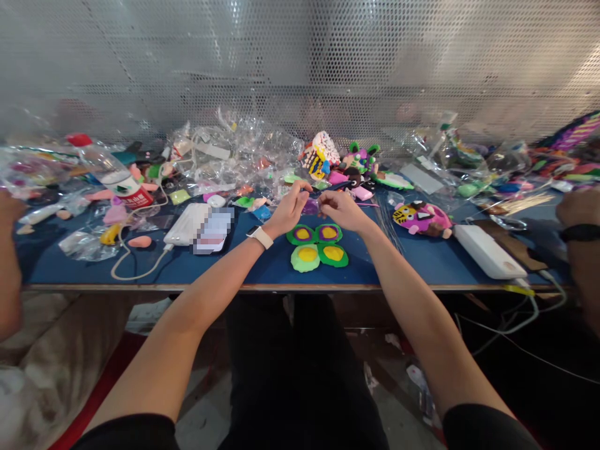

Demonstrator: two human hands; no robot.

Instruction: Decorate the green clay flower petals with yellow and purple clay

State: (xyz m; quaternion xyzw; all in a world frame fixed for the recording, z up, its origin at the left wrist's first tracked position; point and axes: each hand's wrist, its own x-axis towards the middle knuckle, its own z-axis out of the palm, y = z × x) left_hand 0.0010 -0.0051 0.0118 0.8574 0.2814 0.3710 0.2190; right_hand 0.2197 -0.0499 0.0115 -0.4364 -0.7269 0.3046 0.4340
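A butterfly-like shape of four clay wings lies flat on the blue table just below my hands. Its upper pair is green with purple rings and yellow centres (304, 234); the lower left wing (304, 257) is pale green and the lower right wing (334, 255) is darker green, both with yellow ovals. My left hand (290, 209), with a watch (260, 235) on its wrist, is raised above the wings, fingers bent together. Facing it, my right hand (341, 209) holds its fingertips in a pinch. Whatever is in the fingers is too small to make out. Purple clay (310, 206) shows between the hands.
Left are a white power bank (188, 225), a phone (214, 230) and a red-capped bottle (117, 178). Right are a pink clay figure (424, 219) and another power bank (490, 251). Plastic bags (253, 147) line the perforated metal wall. Other people's arms (581, 231) reach in at both sides.
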